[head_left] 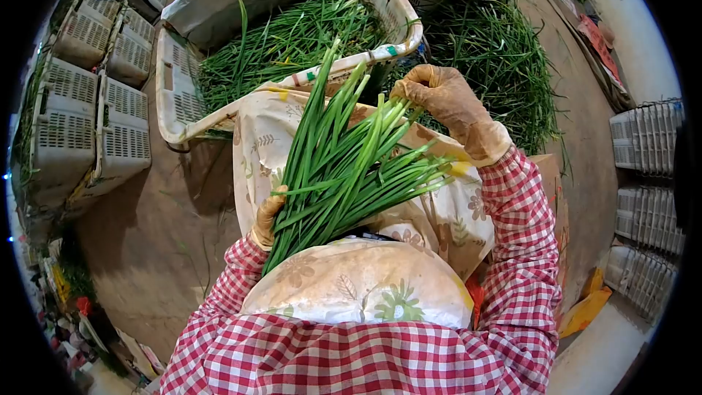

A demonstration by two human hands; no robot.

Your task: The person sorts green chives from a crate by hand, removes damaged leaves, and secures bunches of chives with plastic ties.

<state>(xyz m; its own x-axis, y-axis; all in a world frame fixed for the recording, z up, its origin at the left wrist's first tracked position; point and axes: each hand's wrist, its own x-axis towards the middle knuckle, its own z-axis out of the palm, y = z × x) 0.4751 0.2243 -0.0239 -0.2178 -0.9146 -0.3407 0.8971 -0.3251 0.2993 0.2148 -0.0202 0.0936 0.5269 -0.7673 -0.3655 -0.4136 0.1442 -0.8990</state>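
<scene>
One head-worn camera looks forward and down from close above the hands (455, 108) in a wide, round view

Brown floor (153, 278) around a big white crate (175, 88)

The brown floor is dull and scuffed. Left of the big white crate, perforated crates (124, 124) stand on it in rows. Right of the big white crate lies a loose green heap (504, 66), its underside hidden. Just on the near side of the big white crate, a patterned apron (252, 146) spreads beneath a green bunch (336, 161).
</scene>
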